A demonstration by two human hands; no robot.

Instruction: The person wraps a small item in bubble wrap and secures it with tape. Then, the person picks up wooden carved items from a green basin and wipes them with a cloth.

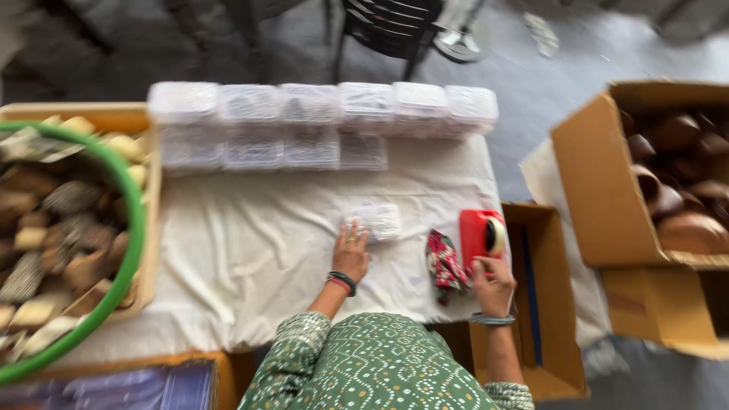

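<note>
1. Hands first: left hand [351, 254] lies flat, fingers spread, on the near edge of a small clear lidded box [373, 221] in the middle of the white cloth [250, 250]. Keep that palm pressing so the box doesn't skid.
2. Right hand [493, 285] is closed around the handle of the red tape dispenser [481, 235], which sits at the table's right edge, near the box but not touching it. Bring it in low and level, I'd say.
3. That patterned red rag [446, 267] lies between the 2 hands, so watch for snags.
4. Finished-looking boxes [319, 121] sit stacked in a row along the far edge, well apart.
</note>
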